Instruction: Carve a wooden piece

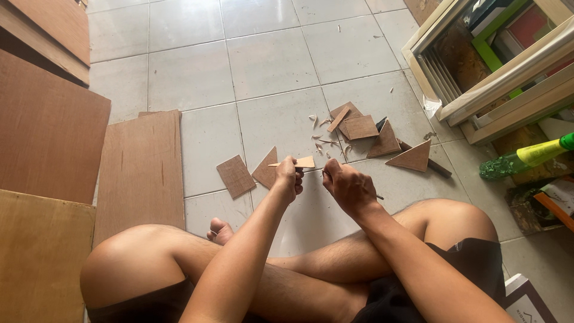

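Note:
I sit cross-legged on a tiled floor. My left hand [289,177] grips a small pale wooden piece [301,162], held flat above the floor. My right hand [348,186] is closed around a thin dark tool [378,196] whose end pokes out past my palm; its tip points toward the wooden piece. Both hands are close together in front of my knees. Under my left hand lie a brown triangle [265,170] and a brown rectangular piece [235,176].
More cut plywood pieces [362,127] and triangles [412,158] lie ahead with wood shavings [323,142]. A long board [141,173] and large panels [48,131] are at left. A wooden frame stack [478,90] and a green bottle [526,157] stand at right.

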